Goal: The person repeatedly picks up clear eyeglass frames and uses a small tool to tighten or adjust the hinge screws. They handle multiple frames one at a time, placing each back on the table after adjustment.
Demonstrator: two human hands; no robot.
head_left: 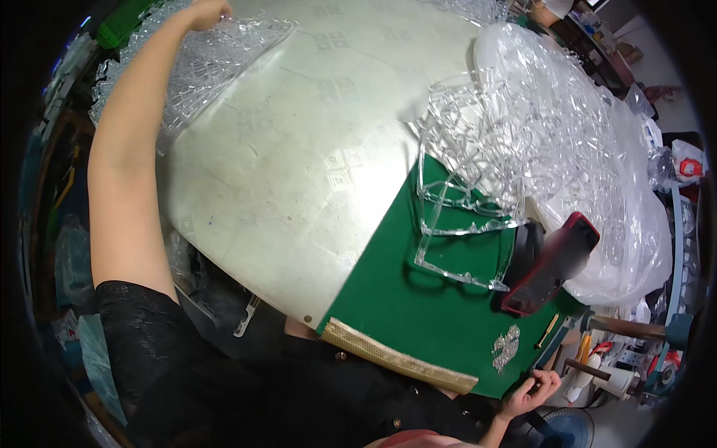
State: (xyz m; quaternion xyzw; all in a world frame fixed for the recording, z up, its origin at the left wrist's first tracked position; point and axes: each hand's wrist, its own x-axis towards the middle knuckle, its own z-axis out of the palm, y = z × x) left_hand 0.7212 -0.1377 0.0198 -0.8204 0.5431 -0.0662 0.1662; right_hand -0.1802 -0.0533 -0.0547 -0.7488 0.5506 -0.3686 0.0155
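Note:
My left arm stretches to the far left, where my left hand (203, 13) is at a heap of clear plastic eyeglass frames (216, 67). Its fingers look bent, and what they hold is hidden. Low on the right, my right hand (532, 394) is beside the table edge with its fingers curled; I cannot make out what is in them. Near it, a small heap of shiny bits (506, 349) and a thin yellow-handled tool (547, 331) lie on a green mat (448, 321). Loose clear eyeglass frames (463, 228) rest on the mat's far part.
A large clear plastic bag (627, 254) with many clear frames covers the right side. A red-cased phone (551, 265) leans at the mat's right. A woven tan strip (396, 358) lines the near edge of the pale tabletop (299, 149). A fan (564, 429) stands low right.

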